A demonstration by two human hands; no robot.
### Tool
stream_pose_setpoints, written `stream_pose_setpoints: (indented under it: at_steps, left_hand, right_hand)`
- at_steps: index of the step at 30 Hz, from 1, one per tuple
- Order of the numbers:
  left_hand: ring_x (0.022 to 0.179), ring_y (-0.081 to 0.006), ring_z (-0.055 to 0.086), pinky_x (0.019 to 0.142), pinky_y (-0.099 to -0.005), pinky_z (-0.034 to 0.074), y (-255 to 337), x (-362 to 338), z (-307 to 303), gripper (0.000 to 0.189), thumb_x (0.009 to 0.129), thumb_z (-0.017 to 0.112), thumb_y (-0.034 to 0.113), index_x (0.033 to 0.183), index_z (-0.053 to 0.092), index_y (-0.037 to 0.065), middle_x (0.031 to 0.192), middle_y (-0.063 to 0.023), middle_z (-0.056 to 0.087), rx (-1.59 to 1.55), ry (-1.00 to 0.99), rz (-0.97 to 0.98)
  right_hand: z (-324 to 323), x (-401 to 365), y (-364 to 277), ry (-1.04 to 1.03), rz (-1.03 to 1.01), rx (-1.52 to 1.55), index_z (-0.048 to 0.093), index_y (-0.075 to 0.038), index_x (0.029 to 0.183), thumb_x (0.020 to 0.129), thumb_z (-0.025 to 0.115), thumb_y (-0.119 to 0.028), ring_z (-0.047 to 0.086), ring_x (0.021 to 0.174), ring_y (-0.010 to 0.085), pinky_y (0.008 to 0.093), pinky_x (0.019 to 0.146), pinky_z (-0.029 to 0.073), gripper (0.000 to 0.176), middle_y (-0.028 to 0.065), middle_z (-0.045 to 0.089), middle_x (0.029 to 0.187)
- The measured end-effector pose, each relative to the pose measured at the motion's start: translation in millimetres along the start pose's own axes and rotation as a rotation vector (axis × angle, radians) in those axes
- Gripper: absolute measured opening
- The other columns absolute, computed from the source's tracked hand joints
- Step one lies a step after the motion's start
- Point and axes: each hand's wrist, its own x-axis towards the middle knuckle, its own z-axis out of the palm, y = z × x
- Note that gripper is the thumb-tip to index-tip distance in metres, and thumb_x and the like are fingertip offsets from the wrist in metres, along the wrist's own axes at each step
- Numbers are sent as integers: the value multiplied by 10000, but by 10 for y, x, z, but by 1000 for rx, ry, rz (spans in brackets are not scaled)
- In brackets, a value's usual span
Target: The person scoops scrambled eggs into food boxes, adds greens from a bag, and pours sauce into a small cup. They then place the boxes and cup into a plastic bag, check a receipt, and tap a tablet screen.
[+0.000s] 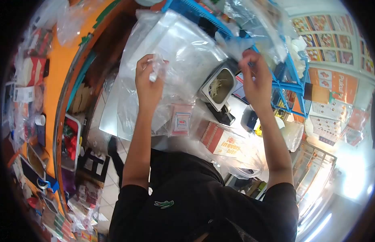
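Note:
My left hand (148,86) is closed in a pinch on crumpled clear plastic film (158,68). Under it lies a wide stack of clear plastic bags (179,42) on the table. To the right, my right hand (256,78) is raised with curled fingers near a blurred, whitish piece of plastic (235,47); whether the fingers grip it cannot be made out. Between both hands stands a metal container (218,85) with thin pale sticks inside. A small pink-and-white packet (181,121) lies below my left hand.
A blue plastic rack (290,72) stands at the right, and an orange counter (63,92) runs along the left. Near my body a red-and-white printed box (228,141) lies in clear wrapping. A dark phone-like device (239,86) sits behind my right hand.

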Motion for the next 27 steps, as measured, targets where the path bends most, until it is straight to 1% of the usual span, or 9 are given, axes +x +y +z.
stream_pose_setpoints:
  at_steps: [3,5,8,11,12,19,23,25,27]
  left_hand:
    - [1328,-312,441,1096,-431,369,811,-176,144,225,805,723,26,1003,789,109,1418,-106,524,-2,-26,211]
    - [1321,-315,456,1092,-432,374,1362,-327,300,260,772,737,22,1013,794,102,1401,-107,545,-55,-155,329]
    - [1315,-294,514,1120,-409,391,1678,-498,586,308,840,654,-6,1119,764,64,1433,-132,550,-30,-371,508]
    - [1263,-226,532,1069,-370,442,1750,-614,725,340,895,679,26,1232,719,43,1421,-103,538,-579,-750,62]
    - [1222,-184,563,1023,-344,490,1787,-615,722,438,944,661,41,1379,609,29,1421,-94,539,-594,-803,-17]
    - [1160,-168,584,908,-300,541,1882,-881,590,677,877,776,60,1483,474,56,1448,-106,500,-538,-741,-66]
    - [1182,-186,569,894,-303,530,2044,-1339,639,805,797,839,48,1488,426,60,1467,-101,461,-521,-800,-22]
    - [1204,-197,553,903,-333,527,2107,-1535,721,819,788,835,46,1491,416,67,1456,-104,452,-519,-746,37]
    - [1204,-246,554,867,-347,518,2156,-1702,725,726,789,813,54,1422,457,40,1386,-148,482,-247,-659,355]
  right_hand:
    - [-261,-505,-294,-170,341,659,566,-48,1022,964,675,4,651,956,102,273,841,526,134,52,630,1087]
    - [-363,-768,-505,-218,459,860,543,-60,1048,956,689,10,616,960,71,251,851,517,186,11,599,1051]
    - [-651,-1029,-479,-200,357,851,529,-74,1027,914,709,61,598,899,46,211,790,492,252,-16,587,1015]
    - [-956,-1244,-313,-66,332,769,531,-68,1059,894,704,88,604,806,53,203,699,491,286,-3,605,1018]
    - [-987,-1288,-261,-15,330,777,533,-63,1071,892,704,89,609,799,56,208,691,498,291,3,611,1021]
    - [-1082,-1513,-309,79,218,822,565,-11,1245,899,613,115,651,797,85,245,696,545,372,58,648,1121]
    - [-1089,-1738,-254,50,95,755,675,0,1083,876,628,99,623,803,75,210,688,500,234,51,676,1070]
    - [-1248,-1850,-310,206,24,763,681,-24,971,884,693,-4,589,841,72,221,700,469,90,31,658,999]
    - [-1584,-2020,-294,321,28,804,667,-42,941,890,734,-86,579,856,76,236,710,466,95,15,635,960]
